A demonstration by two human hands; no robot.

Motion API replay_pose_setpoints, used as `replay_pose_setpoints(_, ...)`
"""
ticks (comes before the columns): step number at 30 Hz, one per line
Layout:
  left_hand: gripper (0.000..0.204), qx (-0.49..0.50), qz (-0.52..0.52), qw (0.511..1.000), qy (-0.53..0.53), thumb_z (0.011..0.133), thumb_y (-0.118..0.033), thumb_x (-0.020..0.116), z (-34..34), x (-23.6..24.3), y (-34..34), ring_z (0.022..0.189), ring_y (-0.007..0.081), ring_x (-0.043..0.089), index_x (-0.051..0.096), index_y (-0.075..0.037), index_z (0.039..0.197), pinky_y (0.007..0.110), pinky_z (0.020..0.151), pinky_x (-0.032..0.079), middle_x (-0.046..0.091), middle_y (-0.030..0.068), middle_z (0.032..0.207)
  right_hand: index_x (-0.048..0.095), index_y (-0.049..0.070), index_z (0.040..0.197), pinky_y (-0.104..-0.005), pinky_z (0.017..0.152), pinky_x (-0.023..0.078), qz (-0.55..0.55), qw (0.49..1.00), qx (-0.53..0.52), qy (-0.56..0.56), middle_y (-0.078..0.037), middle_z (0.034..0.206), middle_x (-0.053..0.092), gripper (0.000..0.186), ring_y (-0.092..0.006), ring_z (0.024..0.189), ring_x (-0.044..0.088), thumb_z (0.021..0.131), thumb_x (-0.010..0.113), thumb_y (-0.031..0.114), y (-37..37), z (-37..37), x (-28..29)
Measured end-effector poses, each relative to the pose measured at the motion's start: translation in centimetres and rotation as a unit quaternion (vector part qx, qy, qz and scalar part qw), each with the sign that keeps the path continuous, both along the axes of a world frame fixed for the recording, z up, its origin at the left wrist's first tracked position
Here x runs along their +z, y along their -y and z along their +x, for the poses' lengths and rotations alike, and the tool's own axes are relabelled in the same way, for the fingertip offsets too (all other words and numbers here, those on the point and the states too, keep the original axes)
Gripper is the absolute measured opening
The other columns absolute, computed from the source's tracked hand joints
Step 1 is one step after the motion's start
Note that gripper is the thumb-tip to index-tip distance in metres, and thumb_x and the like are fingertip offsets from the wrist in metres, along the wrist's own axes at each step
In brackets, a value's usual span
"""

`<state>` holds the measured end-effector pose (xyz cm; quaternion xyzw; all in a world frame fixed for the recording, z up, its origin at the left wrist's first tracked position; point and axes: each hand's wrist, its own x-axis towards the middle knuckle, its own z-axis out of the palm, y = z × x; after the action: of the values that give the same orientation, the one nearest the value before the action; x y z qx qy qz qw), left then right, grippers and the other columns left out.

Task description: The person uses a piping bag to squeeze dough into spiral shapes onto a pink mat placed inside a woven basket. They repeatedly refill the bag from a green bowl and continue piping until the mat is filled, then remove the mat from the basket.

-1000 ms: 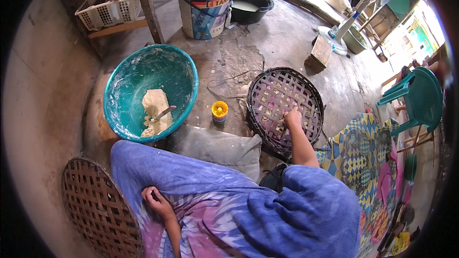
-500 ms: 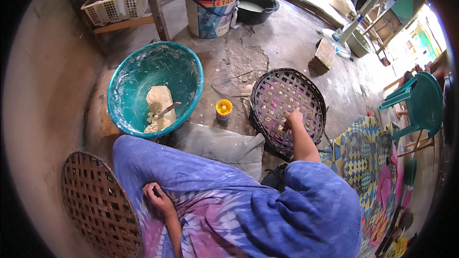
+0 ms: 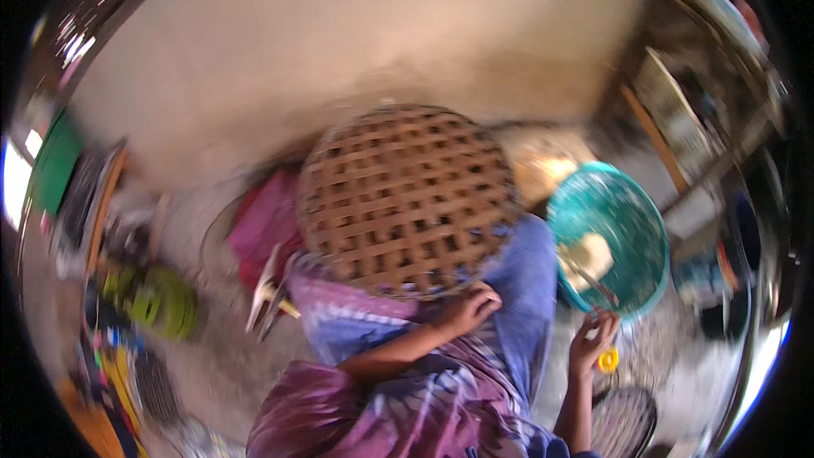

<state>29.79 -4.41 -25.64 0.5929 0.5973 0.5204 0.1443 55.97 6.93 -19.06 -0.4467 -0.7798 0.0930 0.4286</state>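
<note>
My left hand (image 3: 469, 309) is loosely closed over my lap, close to the front rim of a large round woven tray (image 3: 411, 195). Nothing shows in its curled fingers. The tray has brown open lattice and leans beside my knees. My right hand (image 3: 593, 341) is raised just below a teal basin (image 3: 638, 233); motion smears its fingers, so what they hold, if anything, is unclear. Inside the basin lies a pale lump of dough (image 3: 591, 256), with a knife-like tool (image 3: 598, 287) across it. Beside the right hand is a small yellow-topped container (image 3: 608, 360).
A second round woven tray (image 3: 625, 420) lies by my right forearm. To the left are a magenta bag (image 3: 270, 220), hand tools (image 3: 270, 301) and a green gas cylinder (image 3: 164, 304). A plain wall (image 3: 381, 25) rises ahead; a bucket (image 3: 699, 278) stands at right.
My view has swung left toward the wall, bringing the large tray to the middle. My right hand has left the other woven tray and come up near the basin. My left hand stays over my lap.
</note>
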Motion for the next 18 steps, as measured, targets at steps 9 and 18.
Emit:
replay_pose_setpoints(9,0.032,0.027,-0.343,0.920,-0.187,0.085,-0.023,0.067,-6.2,3.1,11.6,0.101,0.0322,0.063,0.062,-0.003,0.109,0.043,0.087,0.051,0.062,0.0158,0.107,0.067,0.005,0.098,-0.0469,0.061,0.051,-0.123,0.840,0.490,0.199,-0.021,0.083,0.066,0.016,-0.0414,0.074,0.064,0.083,0.062,0.010,4.9,-19.2,-1.2)
replay_pose_setpoints(18,0.031,0.606,-0.134,0.784,0.023,0.090,-0.025,0.065,-23.8,2.4,27.7,0.100,0.0361,0.063,0.063,-0.004,0.113,0.042,0.089,0.049,0.067,0.0190,0.104,0.066,0.000,0.087,-0.0465,0.061,0.050,-0.139,0.861,0.427,0.240,-0.022,0.077,0.065,0.010,-0.0434,0.071,0.064,0.084,0.060,0.007,4.2,-19.3,-3.0)
